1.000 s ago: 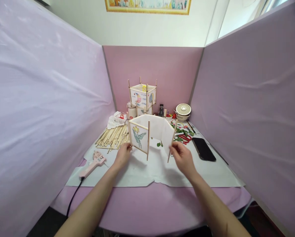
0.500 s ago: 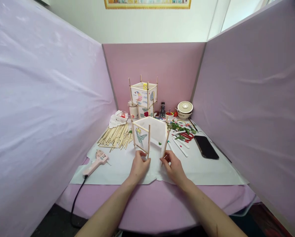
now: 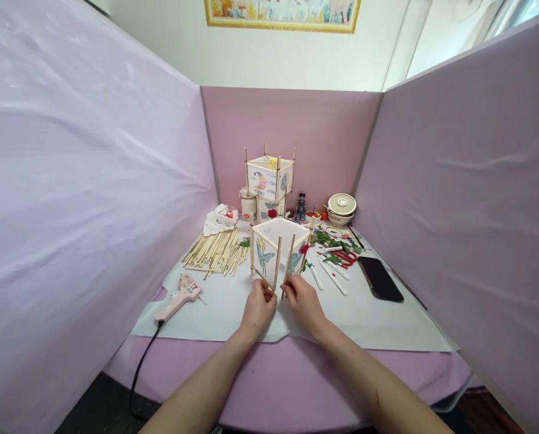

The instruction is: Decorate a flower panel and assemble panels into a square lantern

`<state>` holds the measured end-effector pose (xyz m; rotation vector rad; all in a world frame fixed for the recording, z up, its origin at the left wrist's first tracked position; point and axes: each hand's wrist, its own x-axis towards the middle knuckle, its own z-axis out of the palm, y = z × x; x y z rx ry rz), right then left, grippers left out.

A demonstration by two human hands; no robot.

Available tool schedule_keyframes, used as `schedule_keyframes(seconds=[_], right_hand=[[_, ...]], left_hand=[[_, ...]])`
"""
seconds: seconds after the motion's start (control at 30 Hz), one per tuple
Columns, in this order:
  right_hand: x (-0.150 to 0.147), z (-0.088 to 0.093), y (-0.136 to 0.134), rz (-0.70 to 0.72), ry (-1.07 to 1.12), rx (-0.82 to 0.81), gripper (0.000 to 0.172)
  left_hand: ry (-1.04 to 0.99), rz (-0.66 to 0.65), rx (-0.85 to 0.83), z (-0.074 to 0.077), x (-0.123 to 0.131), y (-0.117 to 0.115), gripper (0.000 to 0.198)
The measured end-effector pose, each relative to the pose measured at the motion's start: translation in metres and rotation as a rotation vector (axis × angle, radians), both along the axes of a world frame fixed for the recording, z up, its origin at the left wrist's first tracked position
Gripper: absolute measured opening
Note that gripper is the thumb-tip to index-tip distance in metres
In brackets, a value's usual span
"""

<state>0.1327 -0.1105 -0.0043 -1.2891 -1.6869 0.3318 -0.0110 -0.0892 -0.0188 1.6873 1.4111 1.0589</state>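
The person's own fingers are hiding the lower ends of the two front sticks of the paper lantern [image 3: 264, 255], and its far panels are showing only their plain inner faces. Behind it, the two-tiered lantern [image 3: 262, 181] is losing its base from sight; the upper edge of the view is cutting off the framed picture [image 3: 282, 28], and leaves [image 3: 327, 240] are partly covering the red-handled scissors [image 3: 345, 259]. Small pieces near the lidded pot [image 3: 341, 206] are proving too tiny to name.

A white sheet [image 3: 224, 322] is lying over the pink tablecloth [image 3: 269, 380], with the pink back partition [image 3: 291, 120] and wrinkled lilac cloth walls [image 3: 93, 181] enclosing the table against a pale room wall. The paper lantern is standing at the middle of the sheet, its front corner gaping slightly. The left hand [image 3: 258, 306] is pinching the left front stick low down, fingers drawn close; the right hand [image 3: 303, 302] is gripping the right front stick just as narrowly.

Slim wooden sticks are framing flat white panels, which are bearing a yellow flower and a red one above blue-green leaf shapes. To the left, straight pale sticks [image 3: 217, 250] are fanning out loosely, and a pink glue gun [image 3: 179, 299] is trailing its black cord. A glossy black phone [image 3: 380, 279] is resting on the right, beside white markers [image 3: 332, 277].
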Motion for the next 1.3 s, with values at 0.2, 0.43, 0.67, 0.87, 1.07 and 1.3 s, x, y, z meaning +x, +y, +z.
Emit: schedule_keyframes(seconds=[0.2, 0.43, 0.67, 0.87, 1.07, 1.3], right_hand=[[-0.01, 0.0, 0.0, 0.009, -0.015, -0.022, 0.016], [-0.011, -0.002, 0.001, -0.012, 0.033, -0.018, 0.017], [-0.01, -0.004, -0.001, -0.026, 0.052, 0.013, 0.016], [-0.009, -0.006, 0.001, -0.017, 0.05, 0.012, 0.018], [-0.01, -0.007, 0.001, -0.043, 0.042, 0.023, 0.017], [-0.011, -0.01, 0.003, -0.075, -0.015, 0.054, 0.02]], left_hand=[[-0.072, -0.067, -0.02, 0.0, -0.001, -0.001, 0.022], [-0.158, -0.101, -0.044, -0.004, 0.001, -0.003, 0.018], [0.282, -0.043, 0.157, -0.003, 0.001, -0.007, 0.004], [0.428, -0.071, 0.213, -0.004, 0.001, -0.005, 0.006], [0.286, -0.065, 0.175, -0.006, 0.002, -0.003, 0.005], [0.283, -0.13, 0.171, 0.002, -0.003, -0.003, 0.003]])
